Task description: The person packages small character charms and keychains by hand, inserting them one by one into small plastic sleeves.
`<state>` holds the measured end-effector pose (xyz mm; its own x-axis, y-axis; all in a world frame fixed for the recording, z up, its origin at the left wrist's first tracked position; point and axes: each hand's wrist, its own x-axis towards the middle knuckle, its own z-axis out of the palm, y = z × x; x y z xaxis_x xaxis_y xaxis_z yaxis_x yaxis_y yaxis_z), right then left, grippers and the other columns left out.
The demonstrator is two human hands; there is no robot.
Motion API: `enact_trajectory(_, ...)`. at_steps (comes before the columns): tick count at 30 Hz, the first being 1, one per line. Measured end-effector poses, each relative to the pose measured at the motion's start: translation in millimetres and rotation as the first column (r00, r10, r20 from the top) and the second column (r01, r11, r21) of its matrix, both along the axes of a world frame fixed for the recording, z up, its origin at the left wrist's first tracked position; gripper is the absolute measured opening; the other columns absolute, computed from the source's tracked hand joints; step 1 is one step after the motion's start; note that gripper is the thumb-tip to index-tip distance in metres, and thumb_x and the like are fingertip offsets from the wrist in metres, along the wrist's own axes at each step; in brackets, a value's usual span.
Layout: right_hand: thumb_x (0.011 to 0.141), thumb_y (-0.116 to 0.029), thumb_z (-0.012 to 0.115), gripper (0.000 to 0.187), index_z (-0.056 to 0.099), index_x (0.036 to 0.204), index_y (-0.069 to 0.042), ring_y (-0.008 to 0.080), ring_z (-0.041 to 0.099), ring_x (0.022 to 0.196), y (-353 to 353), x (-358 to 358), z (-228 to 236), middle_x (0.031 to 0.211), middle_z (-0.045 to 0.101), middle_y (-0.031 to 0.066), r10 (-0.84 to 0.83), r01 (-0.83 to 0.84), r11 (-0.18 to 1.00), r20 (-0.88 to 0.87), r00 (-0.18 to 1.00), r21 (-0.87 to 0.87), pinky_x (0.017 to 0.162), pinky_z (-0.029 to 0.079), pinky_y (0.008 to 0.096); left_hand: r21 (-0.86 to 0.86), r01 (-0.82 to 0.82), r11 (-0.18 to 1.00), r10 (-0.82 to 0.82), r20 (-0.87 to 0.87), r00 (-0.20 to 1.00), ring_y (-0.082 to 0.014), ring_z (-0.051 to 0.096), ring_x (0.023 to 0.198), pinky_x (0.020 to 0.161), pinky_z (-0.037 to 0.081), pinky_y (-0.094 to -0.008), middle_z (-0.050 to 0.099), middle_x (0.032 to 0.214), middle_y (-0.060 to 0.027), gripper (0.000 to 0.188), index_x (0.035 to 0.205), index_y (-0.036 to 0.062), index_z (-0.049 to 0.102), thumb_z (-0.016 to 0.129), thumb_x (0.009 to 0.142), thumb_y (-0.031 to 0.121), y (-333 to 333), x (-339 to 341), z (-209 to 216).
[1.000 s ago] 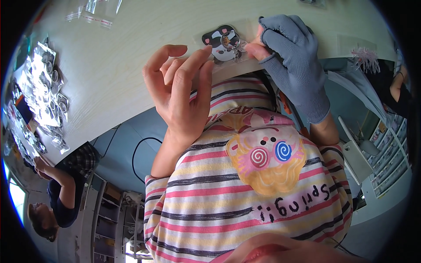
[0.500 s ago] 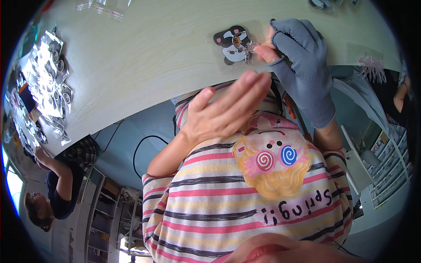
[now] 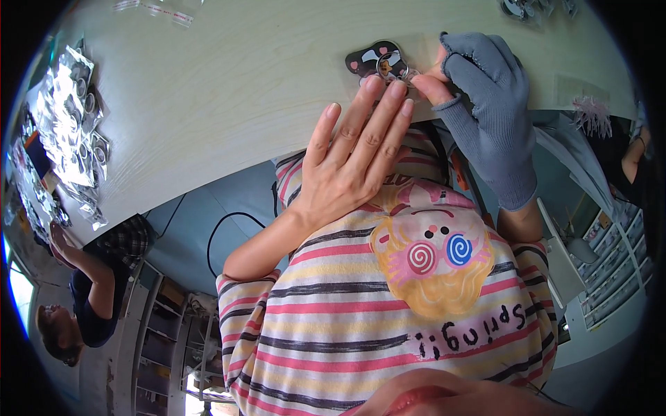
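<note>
A black-and-white panda keychain (image 3: 363,61) with a metal split ring (image 3: 393,64) lies at the table's near edge, in or on a clear plastic bag (image 3: 416,43); which of the two I cannot tell. My left hand (image 3: 350,149) is bare and flat, its fingers stretched out, with the fingertips over the lower part of the keychain and hiding it. A grey glove with bare fingertips covers my right hand (image 3: 489,90). Its thumb and forefinger pinch at the bag's right side, beside the keychain's ring and chain.
Many bagged metal-ringed items (image 3: 73,132) are heaped at the table's left end. Clear empty bags (image 3: 163,10) lie at the far left, more bagged keychains (image 3: 520,8) at the far right. A bag with a pale pink tassel (image 3: 590,114) lies right. Another person (image 3: 94,298) sits at left.
My left hand has moved up and forward, turned palm down and come over the keychain's lower part. The keychain and my right hand appear slightly further right.
</note>
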<state>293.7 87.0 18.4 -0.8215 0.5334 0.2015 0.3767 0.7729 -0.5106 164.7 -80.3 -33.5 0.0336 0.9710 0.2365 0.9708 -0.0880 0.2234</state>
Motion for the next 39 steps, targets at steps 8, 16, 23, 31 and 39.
enact_trajectory(8,0.082,-0.009,0.078,0.021,0.065,0.097,-0.001,0.0293,0.061,0.085,-3.2,0.7,-4.0,0.090,0.062,0.0113,-0.251,0.251,0.968,0.042,0.967,0.004,0.076,0.050,0.0373,0.038,-0.051,0.998,0.051,-0.007,0.999,-0.0211,0.051,0.139,0.121,0.022,-0.0465,0.053,0.151,-0.0010,0.048,0.145,0.0159,0.055,0.053,0.097,0.020,8.9,0.7,-3.9)
enact_trajectory(16,0.091,-0.034,0.065,0.052,0.060,0.138,-0.013,0.0262,0.058,0.117,9.2,18.0,-16.8,0.128,0.062,0.0060,-0.062,0.003,0.928,0.147,0.987,0.372,0.097,0.043,0.0461,0.377,-0.063,0.924,-0.019,0.211,0.977,-0.0378,0.052,0.136,0.117,0.025,-0.0548,0.053,0.143,-0.0205,0.041,0.124,0.0146,0.066,0.077,0.086,0.023,-5.5,-12.9,-29.7)
enact_trajectory(23,0.086,-0.027,0.069,0.049,0.062,0.128,-0.004,0.0248,0.058,0.115,73.2,-28.4,-15.9,0.128,0.062,0.0083,-0.049,0.056,0.821,-0.029,0.998,0.568,0.092,0.044,0.0419,0.257,-0.002,0.966,-0.063,0.241,0.968,-0.0399,0.050,0.136,0.118,0.023,-0.0589,0.057,0.142,-0.0137,0.042,0.127,0.0097,0.064,0.074,0.086,0.016,15.6,-28.1,-2.8)
enact_trajectory(31,0.083,-0.019,0.069,0.048,0.063,0.130,-0.008,0.0220,0.061,0.114,19.1,22.8,-21.6,0.128,0.064,0.0060,0.153,-0.188,0.904,0.120,0.981,0.385,0.096,0.045,0.0384,0.162,0.118,0.980,-0.163,0.296,0.941,-0.0275,0.046,0.142,0.120,0.026,-0.0497,0.054,0.147,-0.0093,0.049,0.136,0.0058,0.058,0.066,0.088,0.009,68.3,-73.9,43.2)
enact_trajectory(39,0.076,-0.015,0.075,0.038,0.073,0.114,-0.016,0.0183,0.063,0.098,4.3,31.6,-9.0,0.112,0.069,-0.0020,0.149,-0.108,0.932,-0.093,0.984,0.347,0.087,0.047,0.0355,-0.026,0.461,0.887,-0.453,0.149,0.879,-0.0227,0.032,0.150,0.125,0.018,-0.0489,0.043,0.157,-0.0039,0.052,0.152,0.0182,0.044,0.047,0.100,0.019,115.7,-89.5,17.5)
